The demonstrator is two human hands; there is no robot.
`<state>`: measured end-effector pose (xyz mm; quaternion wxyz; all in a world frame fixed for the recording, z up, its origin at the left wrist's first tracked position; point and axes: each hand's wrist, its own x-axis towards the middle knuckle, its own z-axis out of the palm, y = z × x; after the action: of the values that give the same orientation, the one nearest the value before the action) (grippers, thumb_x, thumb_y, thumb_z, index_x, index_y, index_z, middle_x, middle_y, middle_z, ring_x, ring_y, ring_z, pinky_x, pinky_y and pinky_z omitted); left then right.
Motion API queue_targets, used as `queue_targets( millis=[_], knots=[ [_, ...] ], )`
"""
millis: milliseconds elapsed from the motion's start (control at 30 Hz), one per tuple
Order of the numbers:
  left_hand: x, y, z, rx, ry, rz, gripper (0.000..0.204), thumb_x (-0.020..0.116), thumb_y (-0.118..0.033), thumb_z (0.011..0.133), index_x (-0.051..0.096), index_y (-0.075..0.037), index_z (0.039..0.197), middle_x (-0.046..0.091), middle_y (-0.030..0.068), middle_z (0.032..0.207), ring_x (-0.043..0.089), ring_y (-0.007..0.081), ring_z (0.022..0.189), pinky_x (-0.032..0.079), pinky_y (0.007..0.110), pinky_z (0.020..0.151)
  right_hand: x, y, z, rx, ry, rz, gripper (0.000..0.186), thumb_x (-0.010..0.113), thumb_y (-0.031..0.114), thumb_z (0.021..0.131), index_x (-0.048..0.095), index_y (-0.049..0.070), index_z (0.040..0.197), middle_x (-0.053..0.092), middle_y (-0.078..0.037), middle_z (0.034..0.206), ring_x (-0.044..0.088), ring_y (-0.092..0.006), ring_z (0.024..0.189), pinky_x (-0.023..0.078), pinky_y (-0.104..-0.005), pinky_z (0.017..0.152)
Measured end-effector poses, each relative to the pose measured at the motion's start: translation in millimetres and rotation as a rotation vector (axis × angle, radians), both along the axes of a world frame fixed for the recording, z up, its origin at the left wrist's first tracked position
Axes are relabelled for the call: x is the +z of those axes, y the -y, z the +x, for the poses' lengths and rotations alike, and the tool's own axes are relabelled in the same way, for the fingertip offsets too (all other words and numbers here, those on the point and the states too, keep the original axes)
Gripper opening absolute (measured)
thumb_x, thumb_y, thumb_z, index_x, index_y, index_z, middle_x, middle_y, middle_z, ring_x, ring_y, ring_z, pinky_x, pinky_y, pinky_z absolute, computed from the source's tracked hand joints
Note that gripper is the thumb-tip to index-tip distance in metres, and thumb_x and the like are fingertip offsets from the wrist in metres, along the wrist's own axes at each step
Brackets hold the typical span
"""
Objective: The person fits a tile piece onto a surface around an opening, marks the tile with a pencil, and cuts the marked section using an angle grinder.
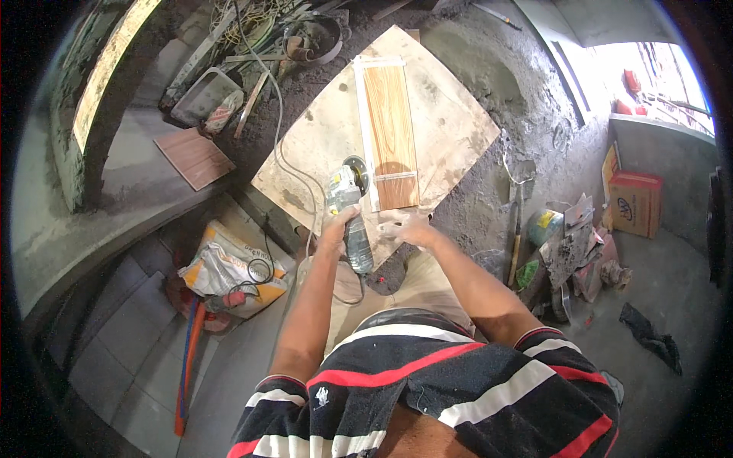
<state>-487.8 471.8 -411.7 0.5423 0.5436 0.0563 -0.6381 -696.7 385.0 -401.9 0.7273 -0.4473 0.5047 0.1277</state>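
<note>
At the centre of the head view, a wood-grain plank (393, 114) lies lengthwise on a large pale square slab (462, 126), which is set cornerwise to the frame; a white strip (363, 130) runs down the plank's left edge, a thin pale line crosses it near the lower end. Left hand (341, 221) just below centre, fingers closed around the body of an angle grinder (357, 240); the grinder's disc (356, 175) sits at the plank's left edge, near its lower end. Cannot tell whether disc touches plank. Right hand (406, 229) just below the plank's lower end, fingers loosely extended toward the left and whitened with dust; contact with the plank unclear. Grey cord (278, 107) descends from the top of the frame, left of the slab. Upper left: pale plastic tub (191, 103), and below it a brown square tile (195, 158). Lower left: white-and-yellow sack (221, 263), with a long blue-and-orange bar (186, 370) beneath. Right: cardboard box (637, 206) against the grey wall (676, 164), heap of broken pieces (576, 244) to its left.
</note>
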Motion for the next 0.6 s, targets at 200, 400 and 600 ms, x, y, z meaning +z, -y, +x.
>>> queue_targets(
  millis=[200,400,600],
  knots=[
    [-17,22,-27,0.097,-0.099,0.012,0.027,0.076,-0.017,0.091,0.066,-0.004,0.112,0.071,0.0069,0.093,0.072,0.0200,0.079,0.063,0.036,0.074,-15,-7,22,0.150,0.062,-0.239,0.104,0.089,0.038,0.082,0.034,-0.006,0.159,0.061,-0.022,0.143,0.060,-0.0294,0.129,0.049,-0.0375,0.107],
    [7,39,-32,0.100,-0.080,-0.058,0.033,0.078,-0.019,0.091,0.067,-0.005,0.118,0.071,0.0057,0.102,0.071,0.0178,0.083,0.062,0.035,0.076,-5,-2,31,0.129,-0.013,-0.333,0.132,0.090,0.055,0.065,0.028,-0.010,0.161,0.041,-0.035,0.160,0.044,-0.0418,0.148,0.036,-0.0412,0.121],
    [6,37,-32,0.065,-0.044,-0.138,0.035,0.076,-0.012,0.091,0.065,-0.005,0.123,0.072,0.0056,0.108,0.071,0.0157,0.090,0.061,0.033,0.081,6,-2,34,-0.001,-0.036,-0.183,0.096,0.087,0.038,0.067,0.051,-0.007,0.143,0.066,-0.028,0.131,0.065,-0.0356,0.125,0.050,-0.0407,0.106]
  ],
)
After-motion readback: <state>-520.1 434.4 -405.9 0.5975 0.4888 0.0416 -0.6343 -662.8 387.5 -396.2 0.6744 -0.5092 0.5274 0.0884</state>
